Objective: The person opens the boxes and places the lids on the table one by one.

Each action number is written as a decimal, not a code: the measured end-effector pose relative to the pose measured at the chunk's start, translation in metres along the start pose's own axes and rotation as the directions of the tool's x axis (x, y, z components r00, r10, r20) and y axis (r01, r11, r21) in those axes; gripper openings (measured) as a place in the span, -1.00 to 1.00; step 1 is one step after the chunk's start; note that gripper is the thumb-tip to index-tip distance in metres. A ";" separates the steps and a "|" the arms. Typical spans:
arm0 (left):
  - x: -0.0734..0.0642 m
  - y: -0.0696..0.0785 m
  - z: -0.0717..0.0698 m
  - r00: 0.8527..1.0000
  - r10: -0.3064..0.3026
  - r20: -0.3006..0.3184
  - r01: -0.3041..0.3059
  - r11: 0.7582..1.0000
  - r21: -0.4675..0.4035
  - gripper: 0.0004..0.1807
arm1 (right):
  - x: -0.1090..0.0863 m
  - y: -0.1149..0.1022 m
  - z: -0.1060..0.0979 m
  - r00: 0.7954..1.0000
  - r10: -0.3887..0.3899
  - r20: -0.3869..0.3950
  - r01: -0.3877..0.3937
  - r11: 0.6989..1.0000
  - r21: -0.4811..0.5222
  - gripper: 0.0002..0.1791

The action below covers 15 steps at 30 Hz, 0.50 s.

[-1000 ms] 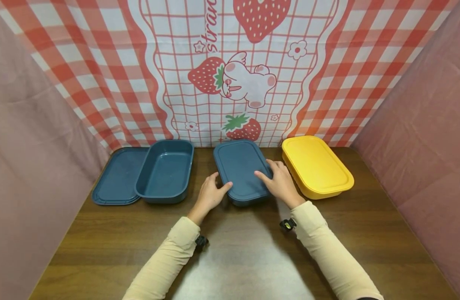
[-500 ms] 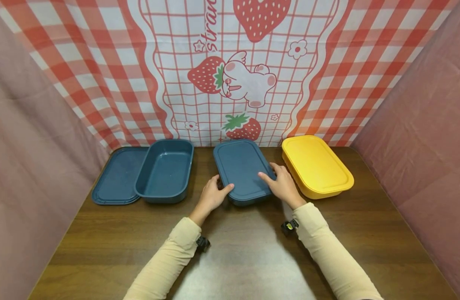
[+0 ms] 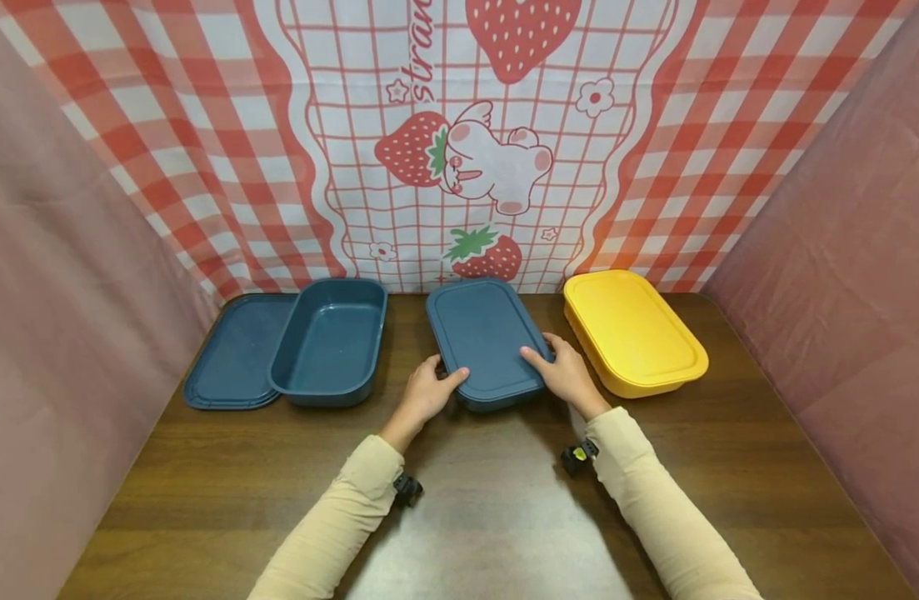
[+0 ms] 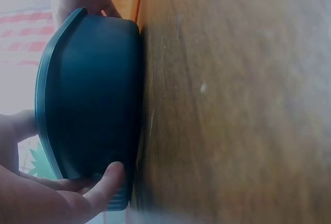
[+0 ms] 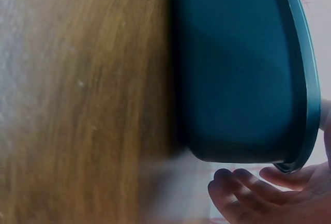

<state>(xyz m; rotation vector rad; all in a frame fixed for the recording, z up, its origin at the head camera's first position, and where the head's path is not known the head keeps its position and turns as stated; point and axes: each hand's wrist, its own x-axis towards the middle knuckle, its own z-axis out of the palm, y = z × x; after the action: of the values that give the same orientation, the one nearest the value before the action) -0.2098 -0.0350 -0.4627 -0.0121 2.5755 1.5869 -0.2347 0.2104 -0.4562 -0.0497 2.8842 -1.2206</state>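
A lidded blue food container [image 3: 485, 337] stands mid-table at the back, slightly angled. My left hand [image 3: 423, 393] holds its near left side, thumb on the lid's edge. In the left wrist view, those fingers [image 4: 106, 185] lie along the container's side wall, just under the rim. At the right side, my right hand [image 3: 567, 375] has its thumb over the lid. The right wrist view shows its fingers [image 5: 248, 190] bent below the container wall [image 5: 238, 74], one right at the lid's rim.
A lidless blue container [image 3: 327, 400] stands to the left, overlapping a loose blue lid [image 3: 230, 358]. On the right sits a yellow lidded container [image 3: 631, 325], close to my right hand. A checked strawberry cloth [image 3: 459, 83] hangs behind the wooden table [image 3: 489, 517].
My right hand has slid slightly right and toward me along the lid's edge. The left hand has shifted a little toward me. The container has stayed in place.
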 end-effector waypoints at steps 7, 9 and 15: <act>0.001 0.000 0.000 1.000 -0.019 0.005 0.020 0.999 -0.042 -0.25 | 0.000 0.001 0.002 0.999 0.034 0.016 -0.034 0.999 0.020 -0.20; 0.001 0.001 0.000 1.000 -0.030 0.010 0.031 0.998 -0.061 -0.24 | 0.001 0.002 0.003 0.999 0.034 0.013 -0.034 0.999 0.029 -0.22; 0.000 0.001 0.002 0.999 -0.050 0.010 0.051 0.994 -0.099 -0.28 | 0.001 0.003 0.007 0.999 0.042 -0.002 -0.042 0.996 0.083 -0.26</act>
<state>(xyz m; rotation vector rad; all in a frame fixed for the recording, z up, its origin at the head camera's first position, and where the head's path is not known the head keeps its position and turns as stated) -0.2100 -0.0326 -0.4626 -0.0788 2.4671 1.6918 -0.2355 0.2070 -0.4631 0.0141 2.8186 -1.3331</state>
